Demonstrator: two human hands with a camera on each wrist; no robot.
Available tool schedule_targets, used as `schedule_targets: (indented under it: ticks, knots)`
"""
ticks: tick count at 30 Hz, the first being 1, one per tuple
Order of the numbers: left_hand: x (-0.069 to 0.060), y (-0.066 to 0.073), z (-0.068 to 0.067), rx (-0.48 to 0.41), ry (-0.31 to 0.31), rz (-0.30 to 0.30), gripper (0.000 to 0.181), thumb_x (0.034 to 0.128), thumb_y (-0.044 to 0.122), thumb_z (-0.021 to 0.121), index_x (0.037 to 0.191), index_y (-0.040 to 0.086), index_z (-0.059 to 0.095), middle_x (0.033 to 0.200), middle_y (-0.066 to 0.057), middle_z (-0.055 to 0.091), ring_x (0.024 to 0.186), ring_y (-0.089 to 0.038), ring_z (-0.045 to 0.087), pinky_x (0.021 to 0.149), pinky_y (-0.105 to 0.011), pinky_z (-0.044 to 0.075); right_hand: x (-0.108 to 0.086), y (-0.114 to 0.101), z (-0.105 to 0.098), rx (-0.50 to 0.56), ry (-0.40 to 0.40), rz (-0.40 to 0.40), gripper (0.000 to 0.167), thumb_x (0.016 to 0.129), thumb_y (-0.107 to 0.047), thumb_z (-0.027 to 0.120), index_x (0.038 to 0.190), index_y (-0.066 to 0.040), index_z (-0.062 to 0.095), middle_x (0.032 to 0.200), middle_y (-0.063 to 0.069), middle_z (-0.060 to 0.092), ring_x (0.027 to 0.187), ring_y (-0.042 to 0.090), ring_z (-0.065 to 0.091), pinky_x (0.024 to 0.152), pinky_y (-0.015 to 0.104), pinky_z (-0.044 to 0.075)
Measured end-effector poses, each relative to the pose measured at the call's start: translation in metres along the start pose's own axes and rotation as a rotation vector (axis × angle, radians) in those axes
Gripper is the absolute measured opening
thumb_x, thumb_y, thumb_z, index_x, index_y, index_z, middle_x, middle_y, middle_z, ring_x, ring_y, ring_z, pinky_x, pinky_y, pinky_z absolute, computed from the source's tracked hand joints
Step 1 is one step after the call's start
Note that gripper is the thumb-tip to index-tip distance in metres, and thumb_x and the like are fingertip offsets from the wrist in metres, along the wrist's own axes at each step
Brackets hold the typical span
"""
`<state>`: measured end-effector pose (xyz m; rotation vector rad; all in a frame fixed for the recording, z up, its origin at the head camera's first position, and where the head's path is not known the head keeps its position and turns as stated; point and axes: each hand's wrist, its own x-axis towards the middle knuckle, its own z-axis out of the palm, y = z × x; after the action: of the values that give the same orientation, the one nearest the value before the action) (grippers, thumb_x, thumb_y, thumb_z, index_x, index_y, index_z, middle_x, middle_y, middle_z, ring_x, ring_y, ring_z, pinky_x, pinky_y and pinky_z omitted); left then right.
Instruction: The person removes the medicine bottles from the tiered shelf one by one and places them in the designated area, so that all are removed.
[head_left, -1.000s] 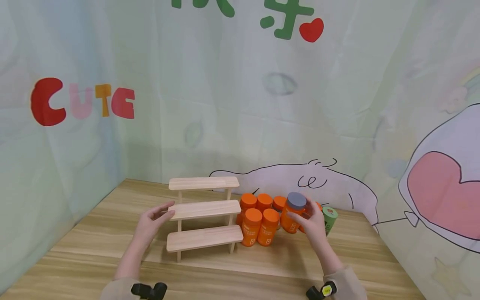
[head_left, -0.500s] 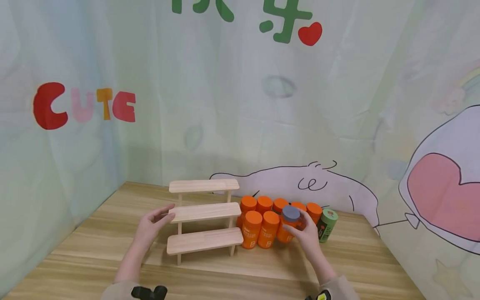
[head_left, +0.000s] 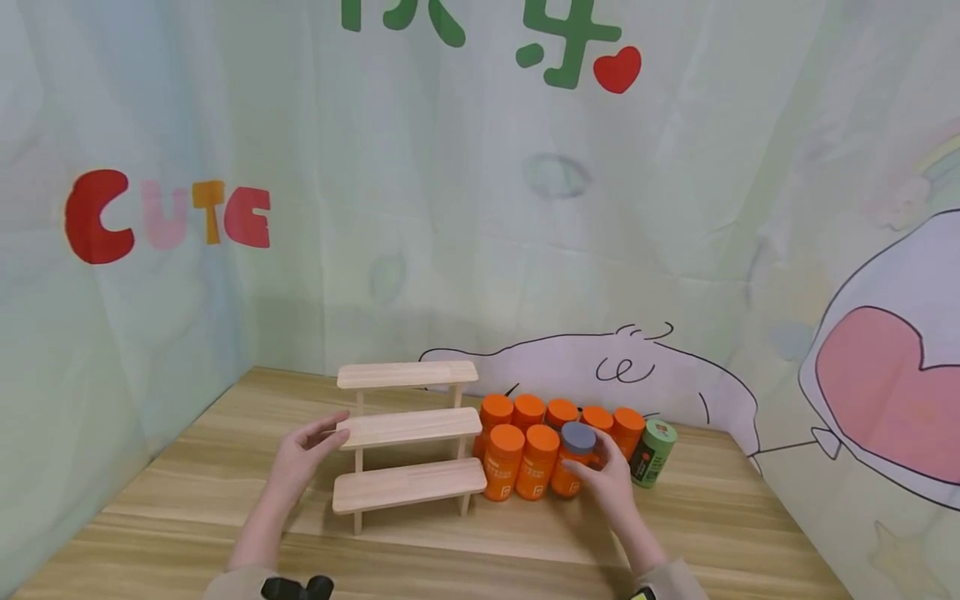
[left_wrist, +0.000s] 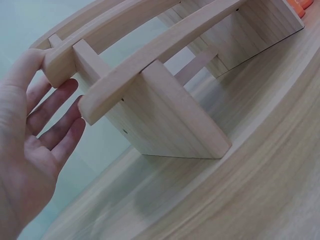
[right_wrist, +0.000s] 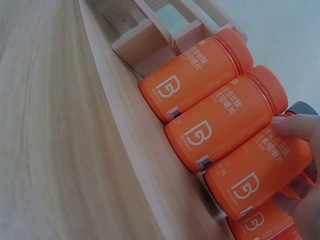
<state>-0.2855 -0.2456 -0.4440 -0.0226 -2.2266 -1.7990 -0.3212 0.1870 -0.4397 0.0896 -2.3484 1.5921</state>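
Observation:
A three-tier wooden display stand (head_left: 408, 427) stands on the table. My left hand (head_left: 298, 454) holds the left end of its middle tier, thumb and fingers on either side of the board; in the left wrist view the fingers (left_wrist: 55, 125) curve near the tier ends. With thumb and fingers my right hand (head_left: 611, 475) grips an orange bottle with a grey-blue cap (head_left: 577, 437). It is upright, beside two orange-capped bottles (head_left: 537, 462) in the front row. In the right wrist view the held bottle (right_wrist: 260, 172) lines up against its neighbour, label outward.
Behind the front row stand several more orange-capped bottles (head_left: 562, 411). A green-capped canister (head_left: 654, 454) is at the right end of that row. The wooden table (head_left: 525, 550) meets a printed curtain (head_left: 480, 250) at the back and sides.
My right hand has brought the grey-capped bottle down and to the left, into the front row beside the other two. The left hand stays at the stand.

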Motion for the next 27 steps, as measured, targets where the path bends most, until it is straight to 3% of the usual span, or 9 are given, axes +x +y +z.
schedule_targets:
  ticks: [8,17,24,27]
  knots:
    - [-0.0017,-0.0005,-0.0012,-0.006,-0.006,-0.002,0.053,0.0962,0.031,0.063,0.137,-0.001,0.053,0.102,0.039,0.052,0.095,0.014,0.053,0.084,-0.009,0.042,-0.0003,0.0037,0.0005,0.033,-0.001,-0.020,0.064,0.078,-0.007,0.081,0.134,0.000,0.052,0.130,0.018,0.059,0.120,0.028,0.055,0.091,0.022,0.046]
    - [-0.0027,0.0005,-0.0005,-0.013,-0.019,-0.009,0.053,0.0965,0.031,0.063,0.138,0.000,0.052,0.102,0.038,0.053,0.096,0.013,0.053,0.084,-0.009,0.041,0.0000,0.0048,-0.0020,0.038,-0.017,-0.014,0.064,0.079,-0.007,0.080,0.135,0.000,0.050,0.131,0.019,0.059,0.120,0.029,0.055,0.093,0.025,0.046]
    - [-0.0018,0.0019,-0.0001,-0.010,-0.011,-0.011,0.054,0.0963,0.031,0.063,0.138,-0.001,0.052,0.100,0.039,0.053,0.095,0.014,0.053,0.084,-0.007,0.040,0.0019,0.0087,0.0005,0.036,-0.015,-0.029,0.063,0.078,-0.004,0.079,0.134,0.003,0.050,0.130,0.023,0.059,0.123,0.035,0.054,0.101,0.043,0.045]
    - [-0.0013,0.0022,-0.0003,-0.002,-0.007,-0.006,0.054,0.0961,0.031,0.063,0.138,-0.002,0.052,0.100,0.039,0.053,0.094,0.015,0.053,0.084,-0.007,0.040,0.0021,0.0092,0.0017,0.055,-0.019,-0.025,0.064,0.077,-0.002,0.079,0.134,0.003,0.050,0.130,0.023,0.058,0.123,0.036,0.054,0.102,0.045,0.043]
